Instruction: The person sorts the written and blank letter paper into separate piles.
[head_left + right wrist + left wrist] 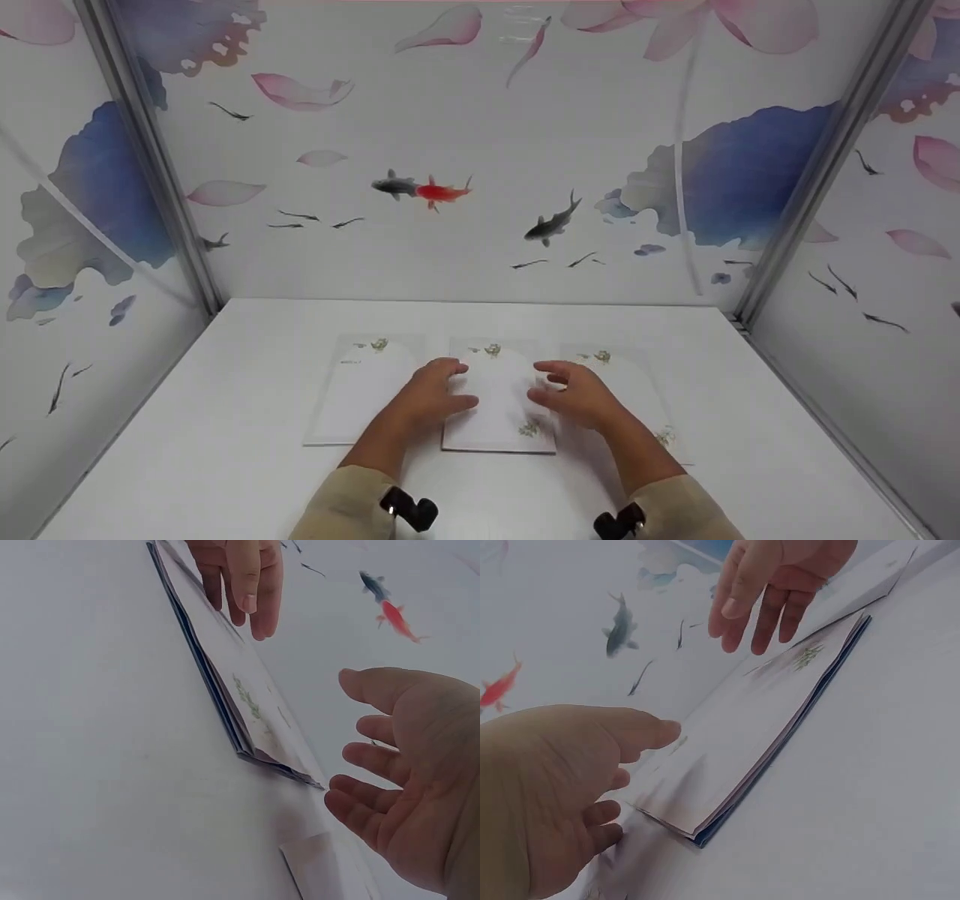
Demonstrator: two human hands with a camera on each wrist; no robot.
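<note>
A thin stack of printed white paper sheets (pixel 495 409) lies in the middle of the white table, with a small plant motif at its top and lower right. Dark blue shows along its lower edge in both wrist views. On its left side hovers my left hand (pixel 433 396), thumb and fingers spread and holding nothing. Across from it, my right hand (pixel 577 394) is held the same way, near the stack's right edge. In the left wrist view the paper stack (pixel 735 742) lies between the two hands, its layers slightly parted at the near edge.
To the left lies a similar printed sheet (pixel 356 405), partly behind my left forearm. Another printed sheet (pixel 628 367) is at the right, partly covered by my right hand and forearm. White panels (pixel 465 255) painted with fish and petals enclose the table at the back and sides.
</note>
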